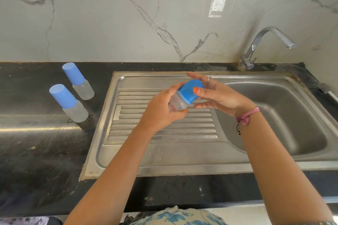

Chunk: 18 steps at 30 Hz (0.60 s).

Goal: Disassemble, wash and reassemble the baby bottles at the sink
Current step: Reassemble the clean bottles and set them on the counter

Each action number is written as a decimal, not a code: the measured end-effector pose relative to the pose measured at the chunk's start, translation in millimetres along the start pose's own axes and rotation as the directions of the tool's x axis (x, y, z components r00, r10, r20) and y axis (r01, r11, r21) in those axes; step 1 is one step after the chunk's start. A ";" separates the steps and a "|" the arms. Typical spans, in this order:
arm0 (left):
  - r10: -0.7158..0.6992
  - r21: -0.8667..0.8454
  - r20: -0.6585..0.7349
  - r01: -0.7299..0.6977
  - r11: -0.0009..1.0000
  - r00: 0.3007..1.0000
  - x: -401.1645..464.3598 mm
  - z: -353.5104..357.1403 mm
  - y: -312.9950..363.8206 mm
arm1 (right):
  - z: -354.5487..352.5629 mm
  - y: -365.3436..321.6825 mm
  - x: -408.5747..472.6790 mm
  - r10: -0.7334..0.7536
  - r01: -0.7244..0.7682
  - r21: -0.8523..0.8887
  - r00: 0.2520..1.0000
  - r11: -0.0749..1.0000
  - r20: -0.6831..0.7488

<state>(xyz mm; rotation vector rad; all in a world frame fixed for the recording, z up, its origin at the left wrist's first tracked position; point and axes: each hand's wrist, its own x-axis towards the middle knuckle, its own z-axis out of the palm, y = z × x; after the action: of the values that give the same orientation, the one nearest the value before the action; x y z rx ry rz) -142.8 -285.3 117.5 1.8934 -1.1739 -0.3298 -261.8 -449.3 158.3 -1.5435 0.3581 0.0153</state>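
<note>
the long black stone counter carries a stainless steel sink unit with a ribbed draining board on its left part and a deep basin on its right part. the curved chrome tap stands behind the basin, and i see no water coming from it.

as i judge it, the task is only at its beginning. two clear plastic baby bottles with tall blue caps, the back one and the front one, stand upright on the counter left of the sink, near to each other, and both are closed, so they are not yet taken apart. nothing loose lies on the draining board or in the basin. washing and putting together again are all left to do, for three bottles.

the third clear baby bottle is held in the air above the draining board, tilted, with its blue cap pointing up and to the right. the left hand is wrapped around the clear body. the right hand touches the cap with the thumb on its front side; the other fingers are rather straight and spread beside it, so i judge the grip on the cap is loose. the cap is on the bottle.
</note>
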 end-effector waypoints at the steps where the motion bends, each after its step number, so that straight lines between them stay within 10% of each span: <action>1: -0.005 -0.010 0.016 0.005 1.000 1.000 0.1 -0.1 0.5 | -1.5 3.5 0.7 -0.055 0.054 0.060 0.999 0.997 0.003; 18: -0.048 0.203 -0.058 0.059 0.977 0.997 1.2 7.6 -5.9 | 19.8 10.1 12.5 -0.049 0.037 -0.050 0.960 0.998 -0.276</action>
<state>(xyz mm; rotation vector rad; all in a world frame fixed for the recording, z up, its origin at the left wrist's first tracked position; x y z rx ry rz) -143.2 -289.2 108.6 2.1025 -1.1597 -0.1926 -248.0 -432.2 145.3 -1.6001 0.5484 -0.2305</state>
